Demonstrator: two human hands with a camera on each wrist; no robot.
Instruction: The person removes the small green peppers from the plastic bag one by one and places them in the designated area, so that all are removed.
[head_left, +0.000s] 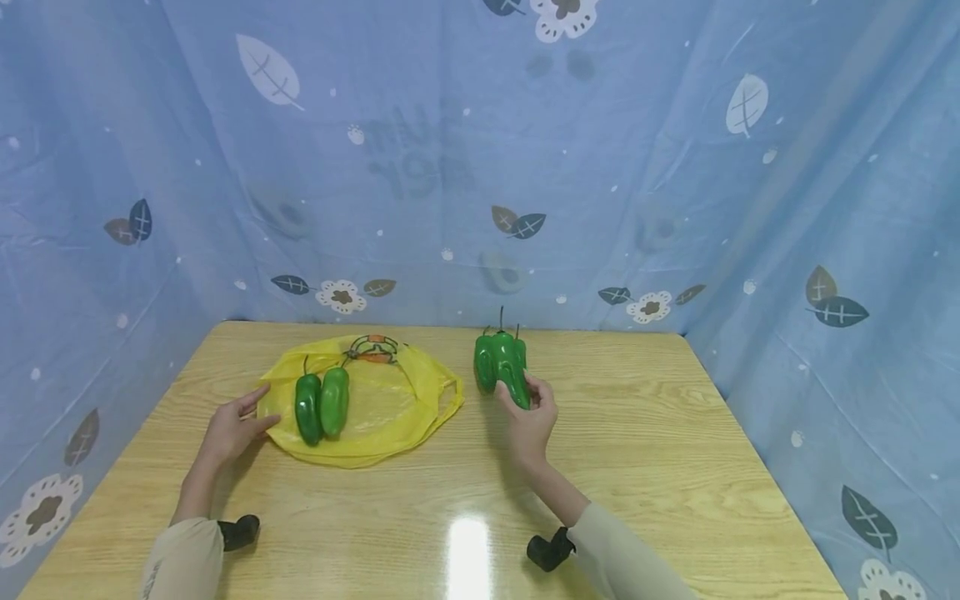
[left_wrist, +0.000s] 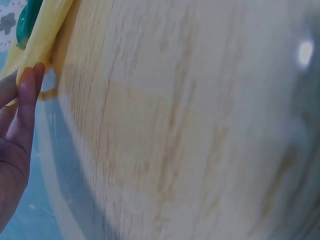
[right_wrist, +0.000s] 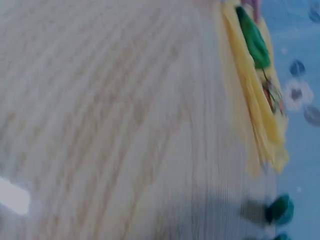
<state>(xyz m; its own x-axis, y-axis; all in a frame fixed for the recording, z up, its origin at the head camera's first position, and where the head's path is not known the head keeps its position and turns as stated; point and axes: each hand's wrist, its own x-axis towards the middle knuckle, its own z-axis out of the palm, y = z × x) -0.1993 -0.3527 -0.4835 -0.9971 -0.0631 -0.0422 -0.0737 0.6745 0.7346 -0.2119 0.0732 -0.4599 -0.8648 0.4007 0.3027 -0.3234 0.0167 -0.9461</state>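
Note:
My right hand (head_left: 531, 421) grips the lower end of a long green pepper (head_left: 513, 380), thumb on one side and fingers on the other. Other green peppers (head_left: 483, 362) lie close against it, thin stems pointing away from me. At the left, my left hand (head_left: 231, 429) touches the near-left edge of a yellow plastic bag (head_left: 375, 408), thumb and fingers spread. The left wrist view shows its fingertips (left_wrist: 38, 70) at the bag's edge. A dark green pepper (head_left: 307, 408) and a lighter green pepper (head_left: 334, 402) lie side by side on the flattened bag.
The wooden table (head_left: 637, 433) backs onto a blue patterned curtain (head_left: 450, 167), which also hangs along both sides. A bag handle loop (head_left: 452, 398) points right, toward the pepper group. Black wrist cameras (head_left: 551, 550) sit at both sleeves.

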